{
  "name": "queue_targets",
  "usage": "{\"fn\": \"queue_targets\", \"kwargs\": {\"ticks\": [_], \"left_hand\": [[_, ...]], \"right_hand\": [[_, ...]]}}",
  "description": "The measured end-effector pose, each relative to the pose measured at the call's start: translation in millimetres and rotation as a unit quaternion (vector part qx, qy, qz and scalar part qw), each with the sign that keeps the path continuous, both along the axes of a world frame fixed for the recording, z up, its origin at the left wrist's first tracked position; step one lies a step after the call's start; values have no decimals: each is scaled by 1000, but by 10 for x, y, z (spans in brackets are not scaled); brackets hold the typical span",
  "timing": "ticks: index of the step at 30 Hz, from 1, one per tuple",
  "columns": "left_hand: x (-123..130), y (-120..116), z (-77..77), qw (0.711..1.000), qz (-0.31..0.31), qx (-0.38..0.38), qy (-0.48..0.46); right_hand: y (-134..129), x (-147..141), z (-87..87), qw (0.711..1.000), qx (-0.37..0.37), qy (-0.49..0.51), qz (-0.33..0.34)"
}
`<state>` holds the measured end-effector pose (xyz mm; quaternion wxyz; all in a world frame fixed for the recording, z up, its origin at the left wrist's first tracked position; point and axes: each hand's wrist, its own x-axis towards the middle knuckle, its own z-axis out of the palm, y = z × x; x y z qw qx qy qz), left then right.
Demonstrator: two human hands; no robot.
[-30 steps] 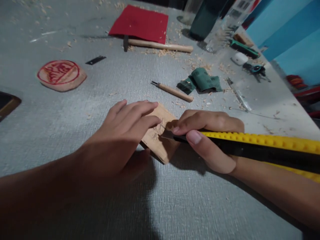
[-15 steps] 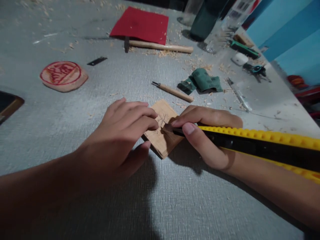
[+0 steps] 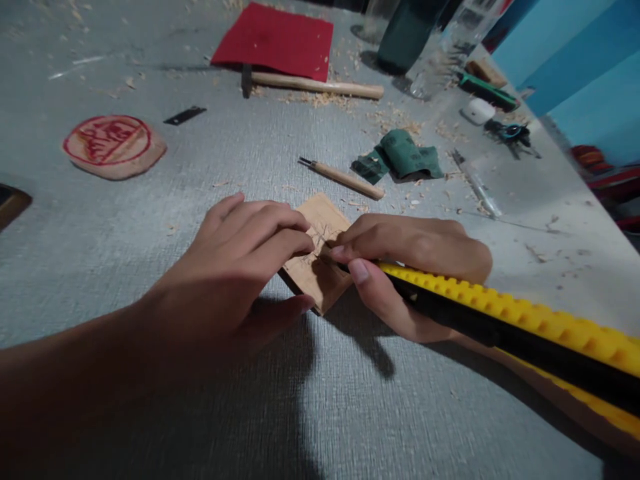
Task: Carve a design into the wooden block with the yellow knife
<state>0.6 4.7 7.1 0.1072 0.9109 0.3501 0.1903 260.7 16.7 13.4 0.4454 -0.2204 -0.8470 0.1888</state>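
A small square wooden block with pencil-like lines on its face lies at the centre. My left hand steadies it, fingertips pressing its top and thumb by its near left edge. My right hand is closed around the front of a yellow-and-black utility knife. The knife's tip meets the drawn lines close to my left fingertips; the blade is mostly hidden by my right fingers. Just beyond the block rests a wood-handled carving chisel, beside crumpled green sandpaper.
Behind lie a hammer and a red sheet. On the left are a wood slice with a red design and a loose dark blade. A dark bottle, keys and a white case stand right. Wood shavings are scattered around.
The knife has tilted, its rear end swinging down and toward me, and my right fingers have moved slightly left over the block. My left hand keeps its place on the block.
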Motion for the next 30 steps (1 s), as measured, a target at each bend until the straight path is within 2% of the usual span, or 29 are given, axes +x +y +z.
{"fn": "queue_targets", "kwargs": {"ticks": [3, 7, 14, 23, 30], "left_hand": [[1, 5, -2, 1000, 0, 5, 7], [15, 2, 2, 1000, 2, 1, -1], [13, -10, 15, 1000, 3, -15, 0], [8, -3, -29, 1000, -2, 10, -10], [14, -19, -33, 1000, 1, 9, -10]], "right_hand": [[35, 14, -22, 1000, 2, 14, 4], [21, 41, 7, 999, -47, -2, -21], [-25, 70, 58, 998, -48, -16, -40], [17, 42, -19, 1000, -15, 9, -7], [-34, 115, 78, 999, -37, -33, -2]]}}
